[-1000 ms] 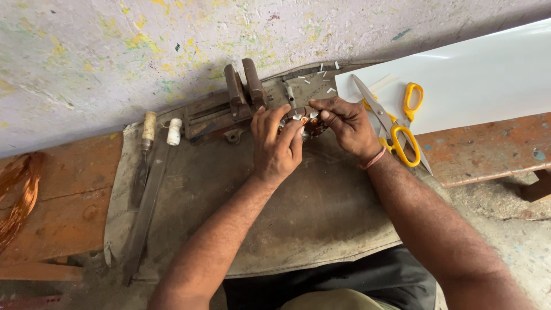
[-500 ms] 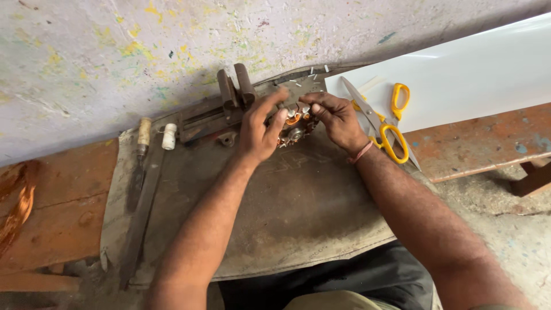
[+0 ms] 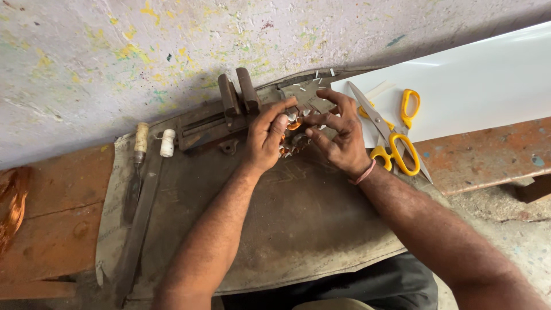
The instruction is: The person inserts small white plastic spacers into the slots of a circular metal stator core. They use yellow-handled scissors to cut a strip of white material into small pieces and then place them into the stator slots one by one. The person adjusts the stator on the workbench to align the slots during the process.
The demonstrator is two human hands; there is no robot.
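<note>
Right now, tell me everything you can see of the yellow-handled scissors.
The scissors have long grey metal blades and yellow loop handles that look like plastic. They lie flat and partly open, blades pointing up-left toward the wall, handles spread apart. The blades and one handle rest on the white sheet; the lower handles overlap the cloth edge and the wooden bench. The right hand sits just beside them; whether it touches them is unclear.

Small wound part point(image 3: 291, 136), copper-coloured windings with pale white slips sticking out, is held between both hands just above the dark mat on the counter. It is gripped from the left by the left hand point(image 3: 265, 138), thumb and fingers closed on it; right hand point(image 3: 338, 138) touches its right side, fingers spread. Mostly hidden by fingers; exact shape cannot be told.
</note>
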